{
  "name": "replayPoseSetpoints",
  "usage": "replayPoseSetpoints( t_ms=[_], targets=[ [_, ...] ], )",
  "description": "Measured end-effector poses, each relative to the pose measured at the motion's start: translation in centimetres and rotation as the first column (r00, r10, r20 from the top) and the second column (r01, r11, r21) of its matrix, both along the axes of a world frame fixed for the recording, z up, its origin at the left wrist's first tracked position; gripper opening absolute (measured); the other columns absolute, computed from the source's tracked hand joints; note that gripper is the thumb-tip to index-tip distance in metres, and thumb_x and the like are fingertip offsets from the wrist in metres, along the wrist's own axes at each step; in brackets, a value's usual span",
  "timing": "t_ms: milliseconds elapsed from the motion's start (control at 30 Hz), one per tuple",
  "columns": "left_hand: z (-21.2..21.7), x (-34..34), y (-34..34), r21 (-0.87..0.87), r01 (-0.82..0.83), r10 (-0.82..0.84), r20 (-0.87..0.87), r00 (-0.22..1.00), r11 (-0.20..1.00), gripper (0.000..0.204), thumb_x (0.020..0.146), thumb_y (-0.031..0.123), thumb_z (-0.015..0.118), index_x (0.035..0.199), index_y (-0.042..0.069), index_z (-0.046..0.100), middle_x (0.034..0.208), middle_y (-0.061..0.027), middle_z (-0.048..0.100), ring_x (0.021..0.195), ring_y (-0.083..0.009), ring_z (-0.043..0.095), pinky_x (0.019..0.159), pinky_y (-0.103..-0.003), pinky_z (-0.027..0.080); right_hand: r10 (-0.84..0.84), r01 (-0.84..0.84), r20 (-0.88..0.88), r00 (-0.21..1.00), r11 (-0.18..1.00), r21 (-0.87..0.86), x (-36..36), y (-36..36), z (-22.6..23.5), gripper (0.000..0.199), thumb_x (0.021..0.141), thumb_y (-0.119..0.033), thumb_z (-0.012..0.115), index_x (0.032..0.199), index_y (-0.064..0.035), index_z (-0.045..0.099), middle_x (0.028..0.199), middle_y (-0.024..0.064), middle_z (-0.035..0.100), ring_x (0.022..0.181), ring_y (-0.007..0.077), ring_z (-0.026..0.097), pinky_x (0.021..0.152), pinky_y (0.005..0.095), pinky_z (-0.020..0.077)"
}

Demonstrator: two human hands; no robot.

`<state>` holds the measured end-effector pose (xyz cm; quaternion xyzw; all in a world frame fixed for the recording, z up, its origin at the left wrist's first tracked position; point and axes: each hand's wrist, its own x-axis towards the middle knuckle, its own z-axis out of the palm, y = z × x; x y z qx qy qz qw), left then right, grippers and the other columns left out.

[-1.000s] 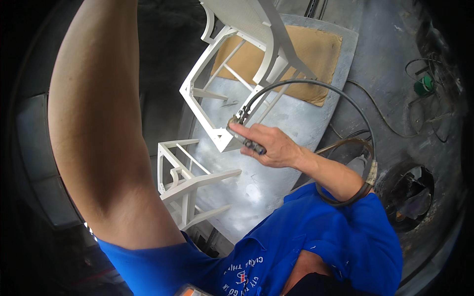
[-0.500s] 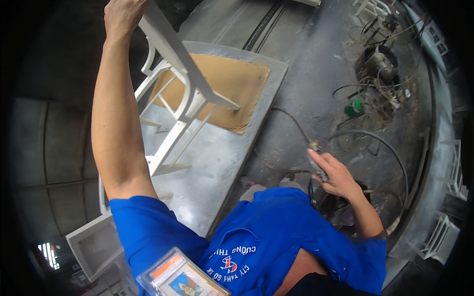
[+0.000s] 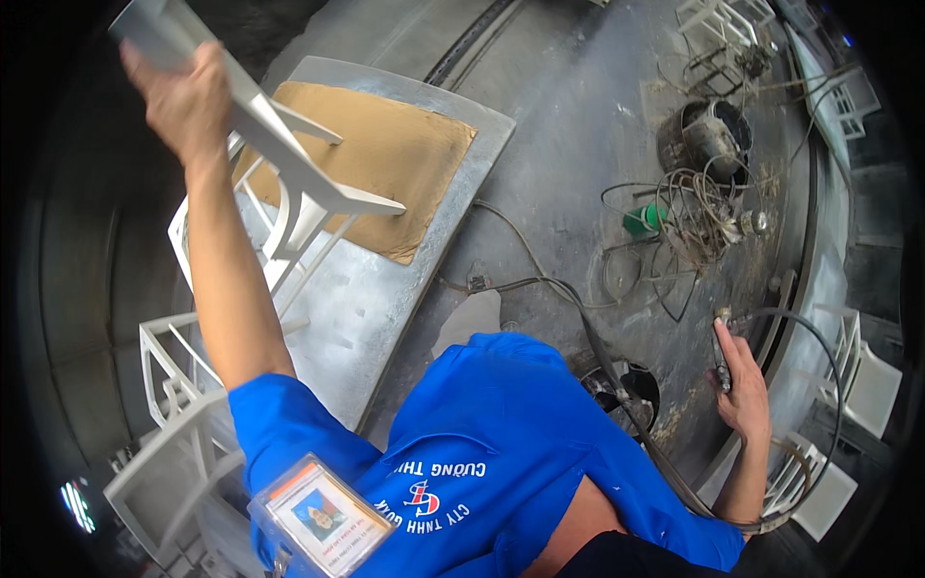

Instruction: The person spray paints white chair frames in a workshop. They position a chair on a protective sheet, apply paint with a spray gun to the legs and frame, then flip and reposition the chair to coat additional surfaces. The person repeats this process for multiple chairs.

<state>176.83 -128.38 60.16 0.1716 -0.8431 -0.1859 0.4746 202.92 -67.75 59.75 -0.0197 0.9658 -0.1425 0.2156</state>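
My left hand, reaching far forward, is closed around the upper end of a white chair. The chair stands tilted over a grey platform, and part of it reaches across the brown cardboard sheet lying there. Out to the right, my right hand is wrapped around a small metal spray gun with a brass-coloured end. A dark hose runs from the gun and curves back past my right forearm. My palm and fingers hide much of the gun.
Hoses lie tangled on the floor beside a dark pot and a green container. An open bucket stands near my right side. More white chairs are at the left, and others line the right wall.
My right hand has swung out to the right with the spray gun. My left hand and the chair have shifted left and nearer, and my body has turned right.
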Motion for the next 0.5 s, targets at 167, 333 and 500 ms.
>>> replayPoseSetpoints(
  t_ms=[167,333,500],
  targets=[
    [-1.3,-1.9,-1.5,-0.022,0.437,-0.421,-0.318,0.85,0.899,0.06,0.084,0.001,0.072,0.138,0.0,0.048,0.12,-0.0153,0.069,0.104,-0.0245,0.068,0.096,-0.034,0.052,-0.074,0.06,-0.076,0.994,0.984,-0.169,-2.0,-1.2,0.0,0.084,0.08,0.007,0.072,0.156,-0.0169,0.045,0.125,0.0173,0.059,0.113,0.0401,0.061,0.098,0.042,0.0487],
    [-1.5,-2.0,-1.6,-0.071,0.292,-0.3,-0.308,0.903,0.954,0.054,0.084,-0.002,0.07,0.134,0.002,0.05,0.123,-0.014,0.065,0.105,-0.0235,0.065,0.097,-0.035,0.051,-0.032,0.025,-0.025,0.999,0.969,-0.247,-1.1,0.2,-3.7,0.083,0.08,0.005,0.074,0.155,-0.0171,0.048,0.125,0.0168,0.06,0.111,0.038,0.062,0.093,0.0421,0.0504],
    [-2.3,-2.3,-3.8,-0.082,0.291,-0.301,-0.348,0.888,0.953,0.056,0.086,0.01,0.076,0.135,0.004,0.049,0.123,-0.0132,0.064,0.104,-0.0231,0.064,0.093,-0.036,0.052,-0.04,0.049,0.031,0.999,0.923,-0.382,-0.6,4.9,-8.4,0.081,0.082,0.001,0.074,0.156,-0.019,0.047,0.122,0.0175,0.06,0.108,0.0387,0.062,0.092,0.0437,0.0498]
  ],
)
